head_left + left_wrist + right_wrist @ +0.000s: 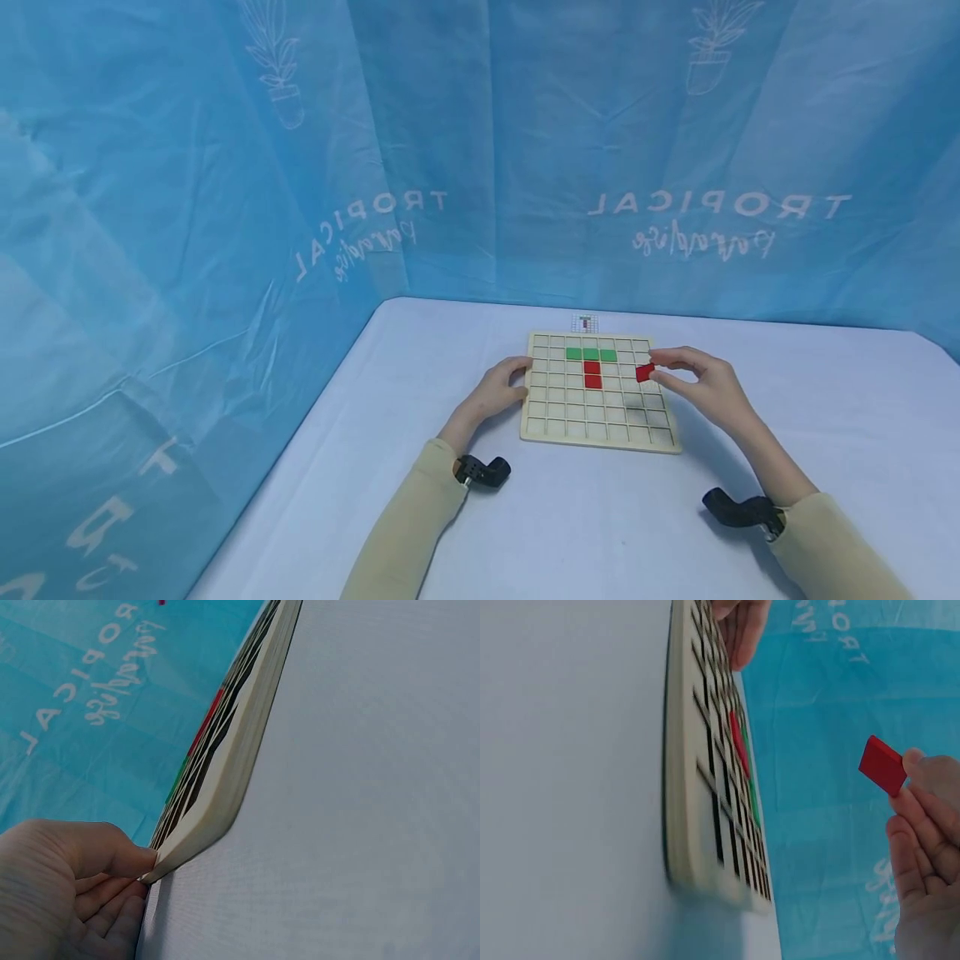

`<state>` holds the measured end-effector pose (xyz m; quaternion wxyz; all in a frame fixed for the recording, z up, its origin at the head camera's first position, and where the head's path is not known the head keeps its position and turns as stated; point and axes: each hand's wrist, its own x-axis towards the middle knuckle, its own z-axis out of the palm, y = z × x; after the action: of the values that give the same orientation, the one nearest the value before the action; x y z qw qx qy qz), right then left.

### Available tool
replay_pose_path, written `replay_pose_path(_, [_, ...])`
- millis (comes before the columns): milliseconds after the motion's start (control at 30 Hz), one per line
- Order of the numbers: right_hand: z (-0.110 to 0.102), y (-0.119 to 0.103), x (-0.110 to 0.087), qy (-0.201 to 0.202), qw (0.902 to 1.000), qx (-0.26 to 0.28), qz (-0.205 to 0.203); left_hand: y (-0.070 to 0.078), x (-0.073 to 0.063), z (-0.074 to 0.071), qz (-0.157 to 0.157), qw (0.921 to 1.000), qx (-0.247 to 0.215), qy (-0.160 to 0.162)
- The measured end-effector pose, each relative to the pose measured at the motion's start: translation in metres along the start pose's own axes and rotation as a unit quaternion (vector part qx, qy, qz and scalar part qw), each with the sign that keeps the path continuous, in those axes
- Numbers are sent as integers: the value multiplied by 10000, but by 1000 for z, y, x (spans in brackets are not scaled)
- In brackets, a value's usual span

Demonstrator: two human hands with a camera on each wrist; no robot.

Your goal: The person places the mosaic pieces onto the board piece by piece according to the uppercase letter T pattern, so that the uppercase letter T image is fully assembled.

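Note:
A pale wooden grid board [558,429] lies flat on the table. Three green tiles [591,354] form a row in its upper part, with two red tiles [592,375] in a column beneath the middle one. My left hand [492,390] holds the board's left edge with thumb and fingers, as the left wrist view also shows. Between the thumb and fingertips of my right hand [708,385] is a red square tile [883,765], pinched by one side and raised above the board's right part. The right wrist view shows it tilted and apart from the board.
A small printed card [585,323] with a grid pattern lies just behind the board. White cloth [585,525] covers the table. Blue printed curtains [540,150] hang behind and on the left. A black wrist camera [483,472] sits on each forearm.

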<state>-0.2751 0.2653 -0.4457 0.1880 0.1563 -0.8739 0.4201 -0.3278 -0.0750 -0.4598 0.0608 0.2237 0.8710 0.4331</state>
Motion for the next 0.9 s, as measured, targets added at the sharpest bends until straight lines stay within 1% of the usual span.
replay_pose_path(100, [8,-29,5,-47,9990,425,93,0,0,0,5,10000,11,-12])
replay_pose_path(167, [13,-40,9,-48,9988,480,123,0,0,0,15,10000,23,-19])
replay_pose_path(300, [27,-48,14,-106,9972,733,125,0,0,0,21,10000,4,-8])
replay_pose_path(433, [38,-50,16,-226,9955,910,163,0,0,1,46,10000,-53,-40])
replay_pose_path(567, [43,-50,15,-335,9935,1076,181,1,-1,1,27,10000,-38,-48])
replay_pose_path(633, [42,-61,14,-379,9935,1067,113,0,-1,0,14,10000,27,-23])
replay_pose_path(667, [46,-57,14,-362,9945,982,50,0,-1,0,8,10000,49,-16])
replay_pose_path(767, [51,-54,13,-430,9954,859,-29,-1,1,-1,-15,10000,87,-22])
replay_pose_path(800, [53,-53,13,-450,9959,781,-33,-1,1,-1,-22,10000,94,-24])
replay_pose_path(867, [60,-39,13,-490,9965,681,-7,0,1,-1,-47,10000,79,-19])
replay_pose_path(900, [60,-41,11,-550,9961,685,38,1,1,-1,-57,10000,74,-17])
